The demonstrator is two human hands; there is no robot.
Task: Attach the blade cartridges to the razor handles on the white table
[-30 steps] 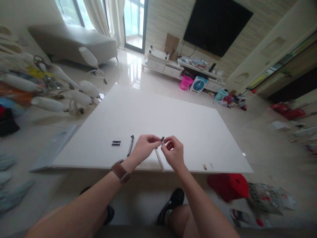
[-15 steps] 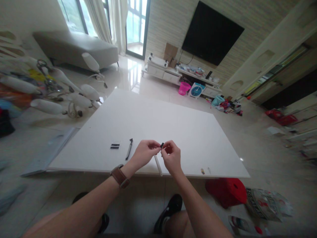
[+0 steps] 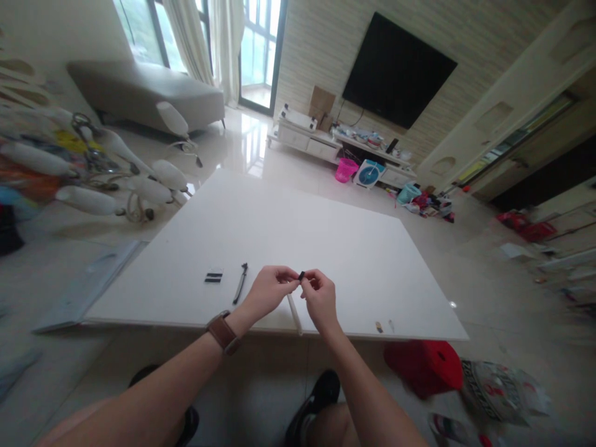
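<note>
Above the white tabletop [image 3: 288, 230], both my hands pinch one small black piece [image 3: 302, 275], too small to name more exactly. My left hand [image 3: 272, 287], with a brown watch strap on the wrist, grips it from the left. Fingertips of my right hand [image 3: 319, 298] close on it from the other side. Under the hands a thin white stick [image 3: 294, 315] lies by the near edge. Left of them rests a slim dark tool [image 3: 241, 284], and farther left a clear card with black strips [image 3: 213, 277].
Near the table's front right lie a small brown-and-gold item [image 3: 379, 326] and a tiny clear item [image 3: 392, 326]. A red stool [image 3: 426, 367] and a printed bag [image 3: 505, 388] stand below that edge. A many-armed lamp [image 3: 135, 180] stands at the left.
The view has shifted slightly. The black piece has turned a little between my fingertips, and both hands keep their pinch on it.
</note>
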